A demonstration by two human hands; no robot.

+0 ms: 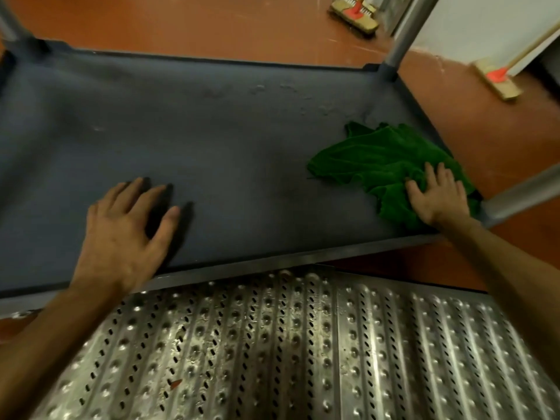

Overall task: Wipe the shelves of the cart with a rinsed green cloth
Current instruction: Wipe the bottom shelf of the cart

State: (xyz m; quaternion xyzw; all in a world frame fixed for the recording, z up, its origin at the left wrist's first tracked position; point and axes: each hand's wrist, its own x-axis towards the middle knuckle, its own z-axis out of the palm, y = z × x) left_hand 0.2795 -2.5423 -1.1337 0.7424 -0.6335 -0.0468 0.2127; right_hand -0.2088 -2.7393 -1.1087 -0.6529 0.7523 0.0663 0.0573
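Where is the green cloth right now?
In the head view, the green cloth lies at the right end of the grey shelf, under the right hand.

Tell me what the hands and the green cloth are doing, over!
Left hand flat on the grey shelf, holding nothing. Right hand pressing the green cloth at the shelf's right end. Cart post close beside the cloth.

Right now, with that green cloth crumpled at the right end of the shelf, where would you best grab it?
The green cloth lies crumpled low on the shelf, thin edges offering little to pinch. Probably best bunch the raised folds in its near half, coming from above, where the right hand presses on it.
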